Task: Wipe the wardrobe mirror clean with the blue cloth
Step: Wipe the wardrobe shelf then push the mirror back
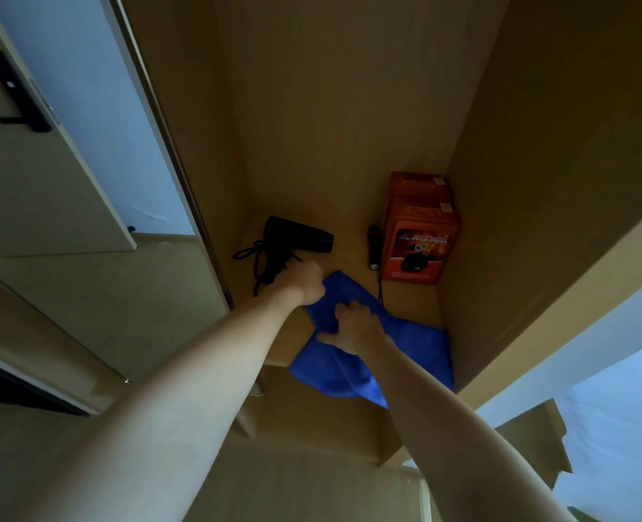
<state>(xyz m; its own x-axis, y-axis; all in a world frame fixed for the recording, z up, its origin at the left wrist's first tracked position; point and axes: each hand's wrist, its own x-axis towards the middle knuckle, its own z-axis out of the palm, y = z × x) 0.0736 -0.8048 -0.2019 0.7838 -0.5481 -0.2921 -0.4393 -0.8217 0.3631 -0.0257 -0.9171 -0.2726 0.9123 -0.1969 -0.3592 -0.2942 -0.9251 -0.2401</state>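
A blue cloth (406, 344) lies on the wooden shelf (349, 254) inside the open wardrobe, its front part hanging over the shelf's edge. My left hand (304, 284) is curled at the cloth's far left corner and seems to grip it. My right hand (353, 327) rests on the middle of the cloth with its fingers bent into the fabric. No mirror surface can be made out in this view.
A black hair dryer (296, 239) with a coiled cord lies at the shelf's back left. A black torch (374, 248) and two stacked red boxes (419, 227) stand at the back right. Wardrobe walls close in left and right. A room door (29, 145) is at left.
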